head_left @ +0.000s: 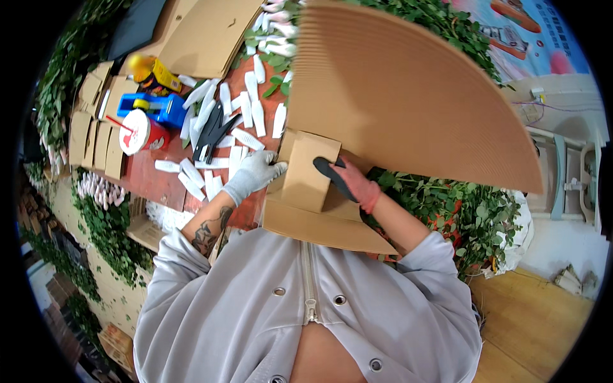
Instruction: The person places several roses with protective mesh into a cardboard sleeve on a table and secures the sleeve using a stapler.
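Note:
A brown cardboard box (396, 96) is held against my chest, one large flap lifted up toward the camera and a smaller flap (306, 172) folded inward. My left hand (254, 173), in a grey glove, grips the box's left edge. In a pink glove, my right hand (357, 185) holds a black insole-shaped piece (332, 175) inside the box opening. The box's inside is mostly hidden by the flaps.
A red table (156, 182) to the left carries several white insole pieces (246, 137), black pieces (211, 131), a blue tape dispenser (153, 107), a red-and-white tub (137, 133) and flat cardboard (204, 32). Green leafy foliage (466, 210) lies to the right.

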